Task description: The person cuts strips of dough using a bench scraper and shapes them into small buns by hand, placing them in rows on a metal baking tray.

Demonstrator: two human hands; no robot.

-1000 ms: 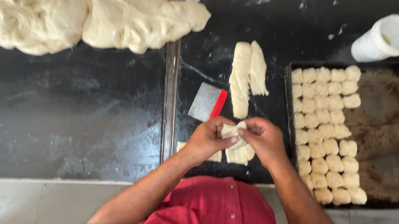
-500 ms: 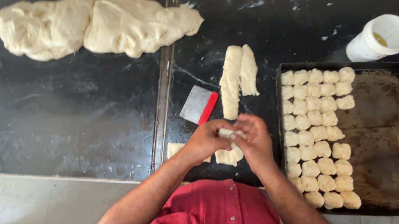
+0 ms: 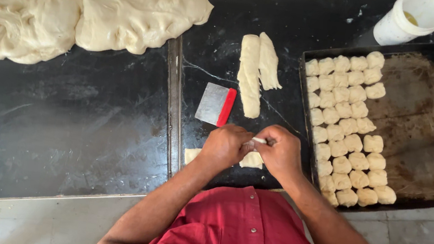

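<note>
Both hands meet over the front edge of a black counter (image 3: 88, 122). My left hand (image 3: 225, 146) and my right hand (image 3: 281, 153) pinch one small piece of pale dough (image 3: 259, 140) between their fingers. Two small cut dough pieces (image 3: 252, 160) lie on the counter just under and beside the hands. A metal scraper with a red handle (image 3: 216, 105) rests just beyond my left hand. Two long dough strips (image 3: 256, 68) lie behind it.
A dark baking tray (image 3: 424, 121) on the right holds several rows of small dough pieces (image 3: 347, 128) in its left half. A white cup (image 3: 409, 19) stands behind the tray. A big mass of dough (image 3: 85, 18) lies at the back left. A metal seam (image 3: 173, 94) divides the counter.
The hands have kept working the small dough piece, pressing it flatter between the fingers. The view has shifted slightly; the other things stay put.
</note>
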